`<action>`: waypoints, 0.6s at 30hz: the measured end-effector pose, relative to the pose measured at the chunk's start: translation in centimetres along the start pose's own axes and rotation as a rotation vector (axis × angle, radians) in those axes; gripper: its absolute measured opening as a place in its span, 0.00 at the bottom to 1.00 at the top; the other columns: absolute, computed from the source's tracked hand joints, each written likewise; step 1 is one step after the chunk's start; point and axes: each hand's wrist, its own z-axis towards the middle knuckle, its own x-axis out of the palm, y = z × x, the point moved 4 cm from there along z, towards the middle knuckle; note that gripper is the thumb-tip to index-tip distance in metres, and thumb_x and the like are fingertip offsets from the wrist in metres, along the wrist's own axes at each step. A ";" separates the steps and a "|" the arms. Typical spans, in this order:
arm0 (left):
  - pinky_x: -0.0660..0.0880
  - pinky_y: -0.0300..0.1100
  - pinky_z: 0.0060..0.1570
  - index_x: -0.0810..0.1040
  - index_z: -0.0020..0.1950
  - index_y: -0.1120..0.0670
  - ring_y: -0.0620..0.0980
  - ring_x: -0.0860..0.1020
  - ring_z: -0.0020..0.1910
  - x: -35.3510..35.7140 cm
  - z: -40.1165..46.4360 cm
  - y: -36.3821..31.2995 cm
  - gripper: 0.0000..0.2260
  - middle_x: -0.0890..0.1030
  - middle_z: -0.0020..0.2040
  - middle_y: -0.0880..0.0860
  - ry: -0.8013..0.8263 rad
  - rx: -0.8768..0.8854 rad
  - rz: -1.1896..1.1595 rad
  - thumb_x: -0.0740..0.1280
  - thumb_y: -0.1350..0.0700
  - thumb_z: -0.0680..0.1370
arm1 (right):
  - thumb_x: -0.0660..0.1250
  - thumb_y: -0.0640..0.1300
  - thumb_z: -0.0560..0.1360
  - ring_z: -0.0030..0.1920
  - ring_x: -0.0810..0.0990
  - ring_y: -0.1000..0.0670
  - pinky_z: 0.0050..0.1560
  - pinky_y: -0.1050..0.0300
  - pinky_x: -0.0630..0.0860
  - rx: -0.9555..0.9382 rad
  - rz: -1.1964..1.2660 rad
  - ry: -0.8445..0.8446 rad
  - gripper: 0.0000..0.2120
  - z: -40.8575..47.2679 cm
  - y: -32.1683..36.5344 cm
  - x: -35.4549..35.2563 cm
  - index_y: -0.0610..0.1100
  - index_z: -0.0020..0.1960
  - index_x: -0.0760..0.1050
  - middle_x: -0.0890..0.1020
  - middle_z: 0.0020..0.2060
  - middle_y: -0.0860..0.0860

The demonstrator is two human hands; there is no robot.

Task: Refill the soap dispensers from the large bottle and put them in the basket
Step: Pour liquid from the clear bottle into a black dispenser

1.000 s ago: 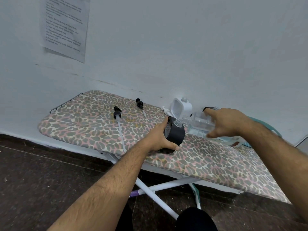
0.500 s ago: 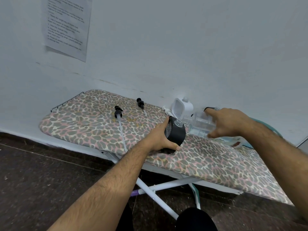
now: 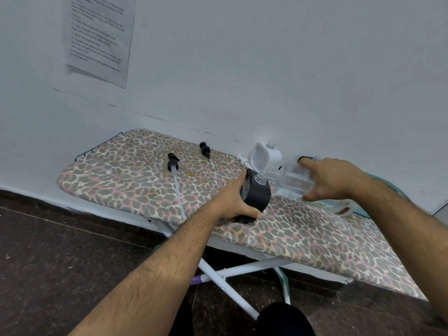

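Observation:
My left hand (image 3: 234, 198) grips a black-wrapped soap dispenser (image 3: 257, 194) standing on the leopard-print ironing board (image 3: 135, 180), its clear neck open at the top. My right hand (image 3: 332, 179) holds a large clear bottle (image 3: 288, 178) tipped on its side, its mouth right at the dispenser's neck. Two black pump heads with long tubes lie on the board, one (image 3: 172, 163) nearer and one (image 3: 204, 149) by the wall. A white pump (image 3: 242, 160) lies beside a white dispenser (image 3: 265, 155) at the wall.
A teal basket edge (image 3: 388, 184) and a printed pouch (image 3: 339, 207) sit behind my right forearm. A paper sheet (image 3: 99, 37) hangs on the wall. Below the board are its white legs (image 3: 225, 280) and a dark floor.
Both hands stay almost still, the large bottle kept tipped against the dispenser's neck. The view has shifted only slightly.

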 end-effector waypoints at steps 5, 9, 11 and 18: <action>0.70 0.55 0.71 0.56 0.81 0.46 0.54 0.71 0.70 0.0 0.0 0.0 0.54 0.71 0.71 0.52 -0.005 0.009 0.009 0.84 0.51 0.62 | 0.73 0.67 0.62 0.36 0.70 0.55 0.29 0.61 0.60 0.001 0.006 -0.013 0.38 0.0 0.0 0.2 0.55 0.66 0.63 0.65 0.35 0.64; 0.70 0.55 0.70 0.59 0.79 0.46 0.53 0.73 0.69 -0.1 -0.1 -0.1 0.52 0.73 0.70 0.51 -0.009 0.024 -0.002 0.84 0.51 0.62 | 0.71 0.69 0.61 0.39 0.71 0.52 0.30 0.59 0.62 0.008 0.034 -0.019 0.39 0.1 -0.2 0.6 0.56 0.66 0.62 0.69 0.37 0.62; 0.71 0.55 0.70 0.59 0.79 0.46 0.52 0.73 0.68 -0.1 -0.1 -0.1 0.51 0.73 0.70 0.51 -0.006 0.030 -0.013 0.84 0.52 0.62 | 0.71 0.70 0.61 0.41 0.72 0.51 0.32 0.58 0.64 0.012 0.041 -0.019 0.41 0.1 -0.3 0.8 0.56 0.67 0.60 0.74 0.41 0.58; 0.71 0.53 0.70 0.59 0.79 0.45 0.51 0.74 0.67 -0.1 -0.3 -0.1 0.51 0.73 0.69 0.50 -0.012 0.041 -0.036 0.84 0.53 0.63 | 0.71 0.69 0.63 0.37 0.72 0.53 0.29 0.61 0.62 0.036 0.085 -0.020 0.41 -0.2 0.1 1.5 0.54 0.69 0.60 0.72 0.38 0.59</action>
